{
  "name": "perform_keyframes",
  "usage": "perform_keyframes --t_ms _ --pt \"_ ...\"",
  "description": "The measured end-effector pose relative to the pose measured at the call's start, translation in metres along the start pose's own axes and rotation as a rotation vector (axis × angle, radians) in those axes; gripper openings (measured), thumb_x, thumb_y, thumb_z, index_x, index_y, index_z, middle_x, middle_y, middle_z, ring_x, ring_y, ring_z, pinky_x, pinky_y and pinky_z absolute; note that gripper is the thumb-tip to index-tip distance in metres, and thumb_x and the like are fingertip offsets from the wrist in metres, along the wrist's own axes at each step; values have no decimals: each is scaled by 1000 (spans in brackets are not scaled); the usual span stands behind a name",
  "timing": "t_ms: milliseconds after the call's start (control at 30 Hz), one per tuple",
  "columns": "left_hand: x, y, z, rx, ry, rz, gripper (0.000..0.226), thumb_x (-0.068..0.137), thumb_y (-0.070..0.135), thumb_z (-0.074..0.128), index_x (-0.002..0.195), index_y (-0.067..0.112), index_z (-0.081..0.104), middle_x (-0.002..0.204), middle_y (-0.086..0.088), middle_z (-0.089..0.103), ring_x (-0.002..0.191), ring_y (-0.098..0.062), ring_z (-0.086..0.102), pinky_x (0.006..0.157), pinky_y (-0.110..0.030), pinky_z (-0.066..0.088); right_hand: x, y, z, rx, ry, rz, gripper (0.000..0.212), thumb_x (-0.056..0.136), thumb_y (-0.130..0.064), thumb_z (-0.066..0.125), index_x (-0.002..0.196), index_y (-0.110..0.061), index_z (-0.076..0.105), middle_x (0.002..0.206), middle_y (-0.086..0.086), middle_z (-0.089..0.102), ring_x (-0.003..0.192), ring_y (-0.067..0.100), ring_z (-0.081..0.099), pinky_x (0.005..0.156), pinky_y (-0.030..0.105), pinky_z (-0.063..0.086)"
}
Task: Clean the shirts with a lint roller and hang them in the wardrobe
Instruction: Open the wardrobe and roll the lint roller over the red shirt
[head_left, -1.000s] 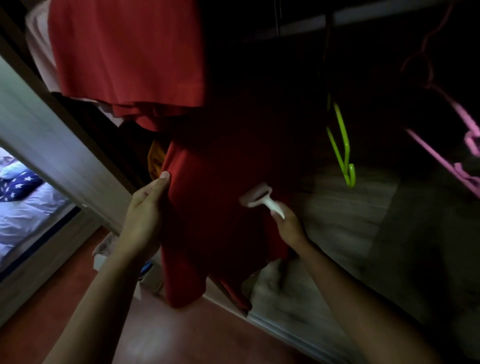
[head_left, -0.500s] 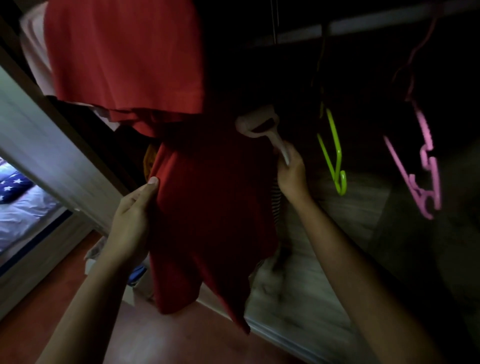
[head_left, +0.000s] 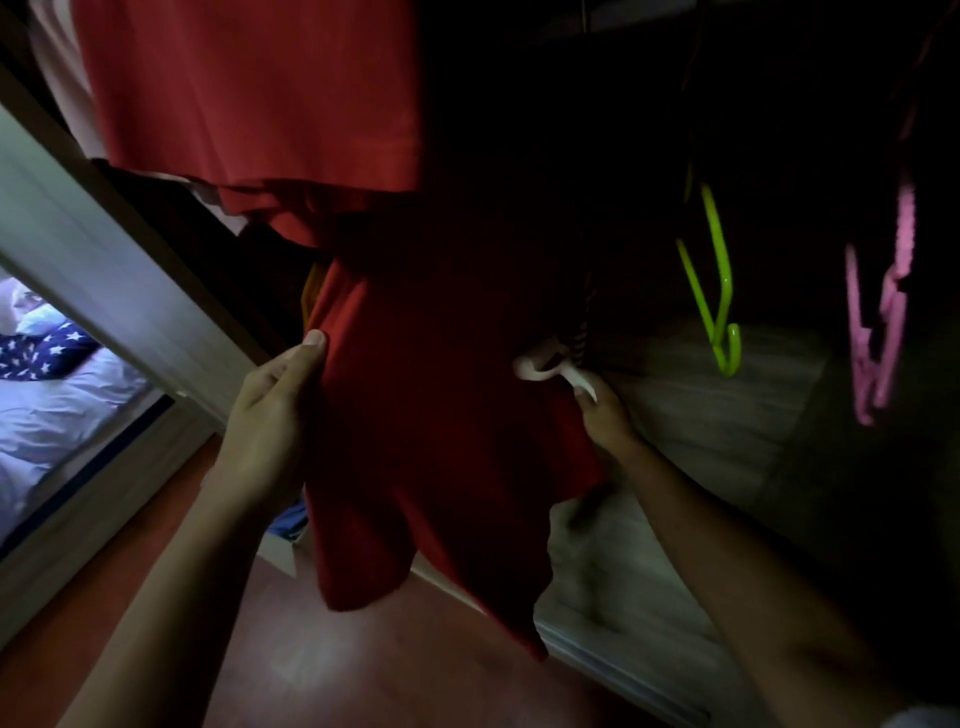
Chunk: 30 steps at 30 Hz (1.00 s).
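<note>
A red shirt (head_left: 436, 426) hangs in the dark wardrobe opening, its lower half in front of me. My left hand (head_left: 270, 410) pinches the shirt's left edge, thumb on the front, and holds the cloth taut. My right hand (head_left: 602, 415) grips the white handle of a lint roller (head_left: 545, 364), whose head lies against the shirt's right side at mid height. Another red garment (head_left: 249, 93) hangs higher up on the left, partly over the shirt's top.
An empty green hanger (head_left: 719, 291) and a pink hanger (head_left: 878, 322) hang to the right inside the wardrobe. The pale wardrobe frame (head_left: 93, 270) runs diagonally on the left, with a bed (head_left: 57, 395) beyond it. Red floor (head_left: 311, 649) lies below.
The roller went up to the top of the shirt half a second ago and has now come back down to mid height. My left hand has kept its hold on the shirt's edge.
</note>
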<state>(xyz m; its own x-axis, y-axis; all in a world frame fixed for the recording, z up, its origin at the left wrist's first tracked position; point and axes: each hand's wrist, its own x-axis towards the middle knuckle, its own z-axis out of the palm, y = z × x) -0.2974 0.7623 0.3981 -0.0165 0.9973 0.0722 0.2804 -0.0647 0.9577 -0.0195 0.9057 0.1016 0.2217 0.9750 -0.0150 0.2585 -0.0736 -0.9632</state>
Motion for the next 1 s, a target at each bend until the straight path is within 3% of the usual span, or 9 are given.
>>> perform_keyframes --t_ms 133,267,367,500,600,733,833,900,1000 --pt "1 -3 -1 -4 13 -14 45 105 42 41 88 17 75 82 -9 76 70 -16 73 56 -21 55 -16 44 11 -138 -93 166 41 102 -17 51 140 -4 49 138 18 56 130 33 51 103 31 37" --pt "1 -3 6 10 22 -23 45 107 38 38 91 12 71 72 0 74 62 -9 71 51 -17 52 -47 42 26 -279 -402 360 46 102 -26 50 141 -1 48 145 17 49 137 32 43 115 38 30" --pt "-1 -3 12 5 -1 -5 44 108 35 35 93 11 69 70 2 74 61 -7 70 52 -15 52 -70 34 38 -476 -607 378 44 106 -22 40 147 -3 40 152 16 41 142 30 37 117 35 25" --pt "-4 -5 18 2 -24 3 42 108 31 33 86 13 64 60 8 69 50 -1 65 47 -10 48 -90 18 42 -335 -450 153 39 100 -19 55 138 -11 54 135 14 59 126 28 55 105 35 43" --pt "-5 -7 17 -11 -31 4 43 108 33 34 86 16 67 66 6 72 56 -2 68 51 -12 50 -97 -26 26 -132 -268 -13 40 100 -17 56 139 -9 53 133 11 61 122 20 56 100 27 42" --pt "-8 -7 20 -2 -48 23 51 108 33 34 75 25 71 64 6 70 55 -3 66 51 -12 49 -105 -109 -12 147 -51 -257 41 99 -25 57 138 -10 54 125 9 65 101 12 58 89 35 51" --pt "-8 -6 23 5 -55 21 45 108 34 34 87 12 68 70 2 73 62 -7 70 54 -14 51 -111 -166 -39 251 8 -322 42 102 -26 52 143 -15 48 124 2 61 96 4 58 76 12 48" --pt "-8 -6 24 8 -55 16 46 108 33 33 83 11 65 64 4 71 55 -5 66 51 -13 49 -113 -189 -50 275 17 -353 45 103 -29 48 146 -16 44 121 0 60 89 -4 58 70 8 48" --pt "-8 -9 23 -1 -70 11 48 108 37 35 95 8 71 86 -7 77 78 -17 75 65 -22 55 -114 -197 -48 283 8 -381 41 103 -28 47 143 -16 46 103 -11 60 74 -11 58 65 10 47"
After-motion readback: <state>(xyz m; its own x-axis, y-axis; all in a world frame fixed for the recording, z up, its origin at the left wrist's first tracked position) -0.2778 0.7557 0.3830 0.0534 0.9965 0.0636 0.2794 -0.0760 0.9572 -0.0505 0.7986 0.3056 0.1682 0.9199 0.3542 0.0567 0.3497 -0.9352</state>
